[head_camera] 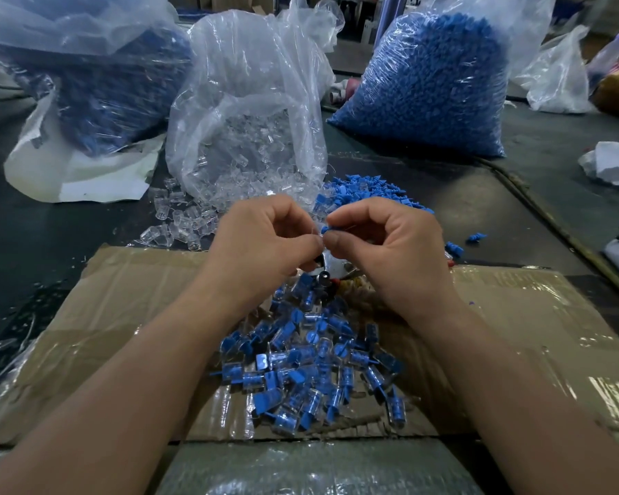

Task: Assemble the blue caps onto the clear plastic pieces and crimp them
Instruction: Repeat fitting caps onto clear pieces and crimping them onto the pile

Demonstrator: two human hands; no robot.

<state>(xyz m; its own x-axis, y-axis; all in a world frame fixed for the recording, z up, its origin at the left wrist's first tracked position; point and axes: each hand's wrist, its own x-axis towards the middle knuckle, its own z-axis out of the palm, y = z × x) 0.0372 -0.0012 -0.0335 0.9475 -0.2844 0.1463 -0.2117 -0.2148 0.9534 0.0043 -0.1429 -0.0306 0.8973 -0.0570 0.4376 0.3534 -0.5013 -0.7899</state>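
blue cap (325, 229) is sitting pinched between the thumb and forefinger of the right hand (390, 244), at the middle of the frame. the left hand (265, 241) is curling its fingers and pinching a clear plastic piece (318, 234), which is barely showing at its fingertips. the two hands are meeting tip to tip, with the cap touching the clear piece. both hands are hovering above a shiny metal thing (331, 269), mostly hidden beneath them.

below the hands, a pile of finished pieces (311, 366), clear with blue inside, is lying on a taped cardboard sheet (122, 316) that is filling the lower part of the frame. just above the left hand, an open bag of clear pieces (243, 137) is slumping on the dark worktop (51, 226), with loose clear pieces (179, 219) spilling beside its mouth. loose blue caps (365, 194) are lying heaped just above the right hand. at the upper right a full bag of blue caps (429, 87) is standing well behind them, and at the upper left a third bag (104, 94) is holding darker blue parts, too blurred to tell apart.
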